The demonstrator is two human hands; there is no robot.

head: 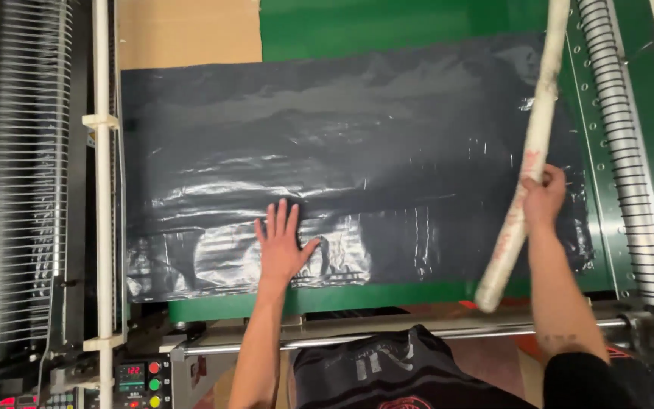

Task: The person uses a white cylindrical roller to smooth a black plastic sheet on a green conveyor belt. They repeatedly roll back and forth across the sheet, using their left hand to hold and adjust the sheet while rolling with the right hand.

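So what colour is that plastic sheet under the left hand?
Glossy black plastic sheet, seen in the head view.

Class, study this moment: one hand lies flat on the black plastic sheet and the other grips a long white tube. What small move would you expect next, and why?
Probably the right hand lowers the white tube onto the black plastic sheet. The tube is raised at a slant over the sheet's right end, while the left hand presses the wrinkled near edge flat on the green table, steadying it.

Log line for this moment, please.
left hand: flat on black plastic sheet | right hand: gripping white tube | surface: green table
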